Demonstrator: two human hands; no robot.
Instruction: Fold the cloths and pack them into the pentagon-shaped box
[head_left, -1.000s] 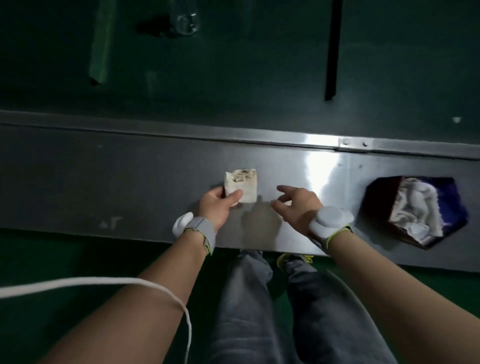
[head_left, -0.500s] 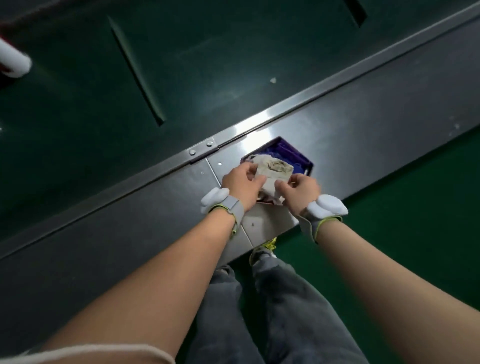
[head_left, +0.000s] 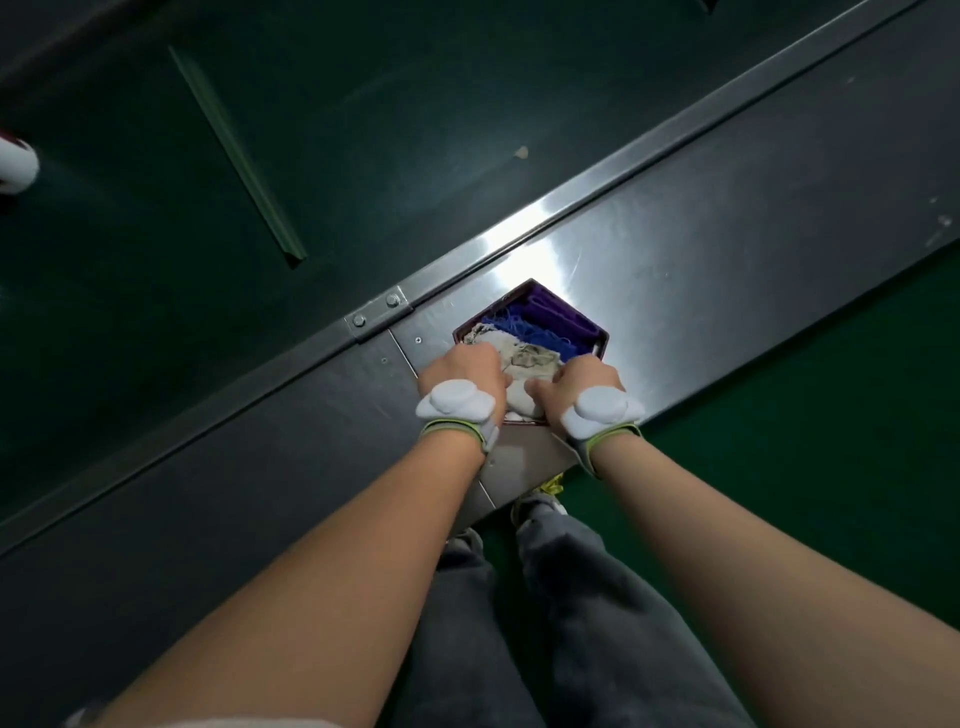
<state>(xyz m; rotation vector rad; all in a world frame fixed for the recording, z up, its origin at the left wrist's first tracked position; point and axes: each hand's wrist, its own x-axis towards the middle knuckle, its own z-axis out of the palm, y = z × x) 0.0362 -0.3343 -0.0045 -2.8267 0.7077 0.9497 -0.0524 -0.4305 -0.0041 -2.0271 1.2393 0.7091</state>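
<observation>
A dark purple pentagon-shaped box (head_left: 566, 318) stands on the metal bench, with blue netting showing at its far side. A folded off-white cloth (head_left: 532, 358) with brownish marks lies in the box, on top of other pale cloth. My left hand (head_left: 465, 371) presses down on the cloth's left edge and my right hand (head_left: 579, 379) on its right edge, fingers curled into the box. The fingertips are hidden by the cloth and the box rim. Both wrists wear grey bands with white pads.
The metal bench (head_left: 701, 270) runs diagonally, with a raised rail and a bolted bracket (head_left: 376, 312) along its far side. Dark green floor lies beyond and at the right. A white cylinder (head_left: 15, 166) sits at the far left. My legs stand below the bench edge.
I carried the folded cloth from the bench rightward to the box. It went from held above the box to pushed down inside it, with both hands lower.
</observation>
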